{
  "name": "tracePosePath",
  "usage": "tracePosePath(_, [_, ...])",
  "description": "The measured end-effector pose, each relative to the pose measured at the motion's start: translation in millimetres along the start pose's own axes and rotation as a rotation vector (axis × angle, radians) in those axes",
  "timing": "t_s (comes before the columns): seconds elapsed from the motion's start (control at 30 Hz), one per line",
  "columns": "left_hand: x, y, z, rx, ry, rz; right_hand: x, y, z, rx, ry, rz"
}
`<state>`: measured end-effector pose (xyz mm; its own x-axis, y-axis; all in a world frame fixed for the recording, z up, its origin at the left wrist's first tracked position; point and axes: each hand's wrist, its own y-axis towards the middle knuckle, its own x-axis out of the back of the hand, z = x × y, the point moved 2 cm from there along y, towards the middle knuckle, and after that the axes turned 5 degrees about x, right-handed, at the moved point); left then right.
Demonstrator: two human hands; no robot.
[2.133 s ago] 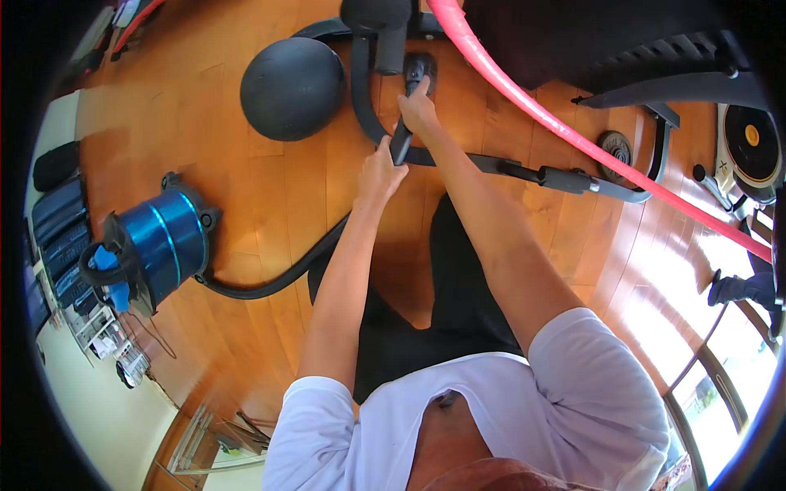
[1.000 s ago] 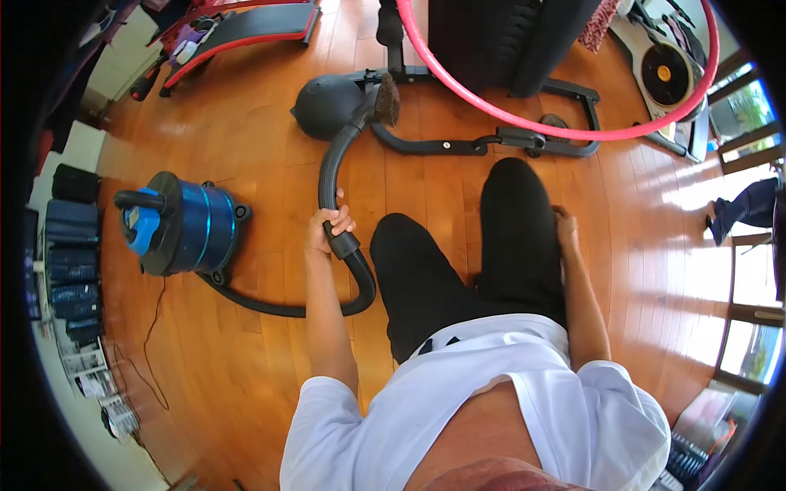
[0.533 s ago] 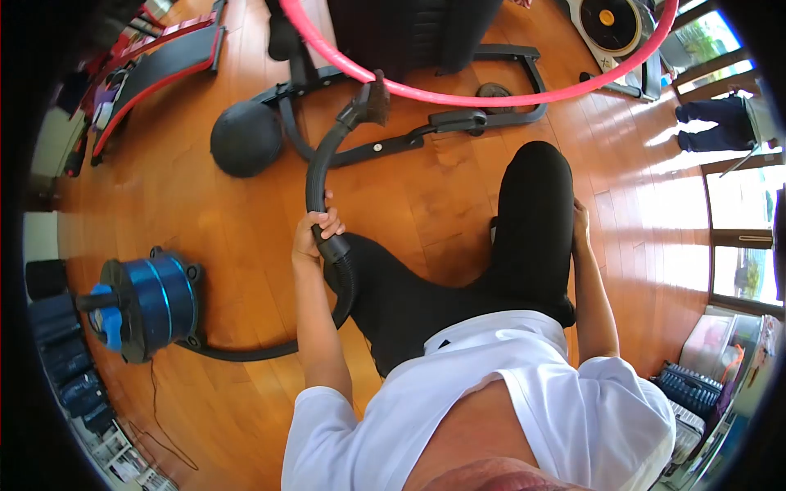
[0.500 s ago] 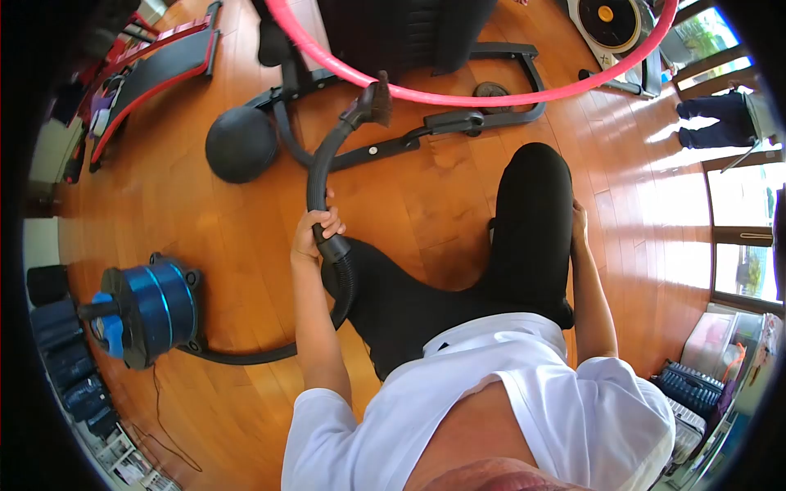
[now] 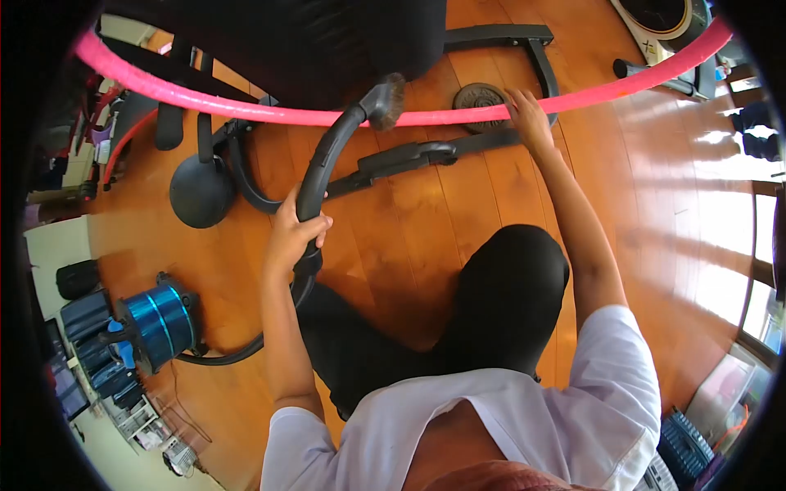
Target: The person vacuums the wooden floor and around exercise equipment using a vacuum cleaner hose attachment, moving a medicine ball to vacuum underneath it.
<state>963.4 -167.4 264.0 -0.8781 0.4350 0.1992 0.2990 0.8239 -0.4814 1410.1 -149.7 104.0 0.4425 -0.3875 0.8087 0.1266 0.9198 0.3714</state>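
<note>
My left hand (image 5: 296,227) is wrapped round the ribbed black vacuum hose (image 5: 321,155). The hose bends up to a brush head (image 5: 383,102), its bristles close to the pink hoop (image 5: 246,112). Further right, my right hand (image 5: 532,123) reaches forward with its fingers closed on the hoop; the fingertips are small in view. Beyond the hoop, a round weight plate (image 5: 481,105) lies on the floor beside that hand. The blue vacuum canister (image 5: 160,317) stands at the left, joined to the hose, which partly passes behind my left forearm.
Black exercise-machine frame bars (image 5: 409,158) cross the floor ahead, with a black ball (image 5: 202,192) to their left. A large black padded part (image 5: 368,41) fills the top. Plastic boxes (image 5: 725,385) stand at the lower right, and a round-plated device (image 5: 667,20) at the upper right.
My right hand has gone from beside my right knee forward to the hoop. My left hand keeps hold of the hose. The view has shifted, and the hoop looks larger and wider.
</note>
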Motion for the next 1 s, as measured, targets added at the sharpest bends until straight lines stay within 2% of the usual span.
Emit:
tracePosePath(0.07, [-10.9, -2.7, 1.8, -0.011, 0.065, -0.051, -47.3, 41.0, -40.9, -0.155, -0.089, 0.202])
tracePosePath(0.17, [-21.6, -20.8, 0.7, 0.014, 0.109, -0.125, -77.4, 69.2, -51.1, -0.493, -0.163, 0.552])
tracePosePath(0.27, [-24.9, -34.3, 4.5, 0.084, 0.142, -0.188, -95.3, 61.6, -40.6, -0.411, -0.303, 0.649])
tracePosePath(0.3, [-26.4, -37.0, 2.5, 0.075, 0.159, -0.191, -86.2, 64.5, -34.1, -0.499, -0.267, 0.700])
tracePosePath(0.37, [-29.9, -38.4, 5.0, 0.092, 0.148, -0.213, -112.4, 65.9, -56.4, -0.527, -0.266, 0.659])
tracePosePath(0.63, [-34.2, -42.9, 8.3, 0.111, 0.189, -0.222, -131.1, 71.5, -84.2, -0.622, -0.221, 0.611])
tracePosePath(0.7, [-32.6, -42.0, 7.3, 0.102, 0.205, -0.230, -102.4, 71.4, -61.9, -0.610, -0.229, 0.636])
tracePosePath(0.8, [-24.8, -40.3, 20.7, 0.094, 0.182, -0.219, -104.9, 74.8, -66.7, -0.421, -0.293, 0.753])
tracePosePath(0.93, [-20.3, -46.3, 19.8, 0.128, 0.179, -0.258, -106.5, 75.1, -74.9, -0.376, -0.263, 0.734])
tracePosePath(1.0, [-16.4, -46.8, 25.2, 0.146, 0.174, -0.254, -116.3, 74.6, -73.7, -0.450, -0.283, 0.603])
